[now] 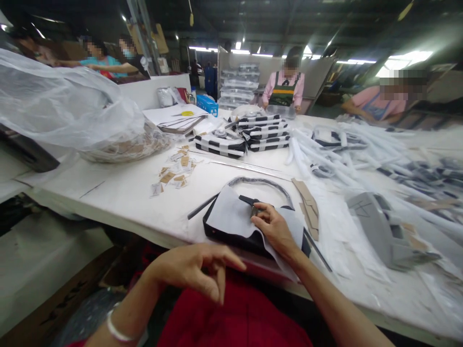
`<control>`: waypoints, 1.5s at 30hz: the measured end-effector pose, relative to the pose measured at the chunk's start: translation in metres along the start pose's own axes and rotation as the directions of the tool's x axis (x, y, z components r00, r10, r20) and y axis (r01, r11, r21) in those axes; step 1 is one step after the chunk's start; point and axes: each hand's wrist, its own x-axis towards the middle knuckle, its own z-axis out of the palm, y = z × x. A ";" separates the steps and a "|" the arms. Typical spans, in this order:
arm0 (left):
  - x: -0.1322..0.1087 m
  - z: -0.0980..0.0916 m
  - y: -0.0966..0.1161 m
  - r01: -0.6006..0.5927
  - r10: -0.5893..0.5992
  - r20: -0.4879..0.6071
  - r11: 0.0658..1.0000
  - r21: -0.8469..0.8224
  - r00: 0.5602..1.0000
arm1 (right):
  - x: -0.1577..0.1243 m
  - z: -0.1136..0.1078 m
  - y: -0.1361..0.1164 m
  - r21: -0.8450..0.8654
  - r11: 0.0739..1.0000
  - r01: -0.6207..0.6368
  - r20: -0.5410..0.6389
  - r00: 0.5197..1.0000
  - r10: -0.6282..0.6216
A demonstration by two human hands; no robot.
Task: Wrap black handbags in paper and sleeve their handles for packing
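Cardboard strips (307,208) flank the handbag (233,237) near the table's (119,195) front edge; our right hand (274,227) pinches a metal fitting (253,211), left hand (197,270) loosely half-curled.

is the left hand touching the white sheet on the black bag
Apart. The head view shows the left hand below the white sheet in the picture, with the black bag's dark side visible between them.

Strip lights (203,49) glow under a dark ceiling (253,19) beyond the white table (119,188).
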 end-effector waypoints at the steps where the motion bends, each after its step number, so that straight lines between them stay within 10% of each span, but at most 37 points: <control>1: -0.015 0.001 -0.004 0.143 -0.109 -0.130 0.945 0.294 0.986 | 0.000 -0.001 0.000 0.015 1.000 0.000 0.010 1.000 -0.001; 4: -0.056 -0.004 -0.019 0.574 -0.001 -0.607 0.330 0.750 0.794 | 0.001 -0.002 0.000 0.044 0.999 0.000 0.030 1.000 -0.001; 8: -0.080 -0.013 -0.012 0.669 0.439 -0.580 -0.069 0.740 0.686 | 0.002 -0.002 0.001 0.055 0.998 -0.007 0.041 0.999 0.005; 13: -0.024 0.000 0.037 0.539 0.692 -0.402 0.024 0.842 0.599 | 0.002 -0.002 -0.002 0.042 0.999 -0.029 0.034 0.999 0.027; 20: 0.076 0.015 0.016 0.179 0.443 -0.257 0.210 0.961 0.859 | 0.003 -0.008 -0.011 0.085 0.993 -0.087 0.129 0.989 0.076; 27: 0.077 0.019 -0.020 0.142 0.503 -0.217 0.183 0.973 0.837 | 0.004 -0.015 -0.005 -0.173 0.984 0.049 0.113 0.993 -0.029; 33: 0.083 0.022 -0.037 0.115 0.591 -0.227 0.220 0.969 0.774 | 0.001 -0.017 -0.017 -0.628 0.670 0.397 0.122 0.900 -0.418; 45: 0.084 0.028 -0.039 0.163 0.597 -0.285 0.251 0.954 0.750 | -0.003 -0.031 -0.020 -0.542 0.634 0.552 0.392 0.833 -0.391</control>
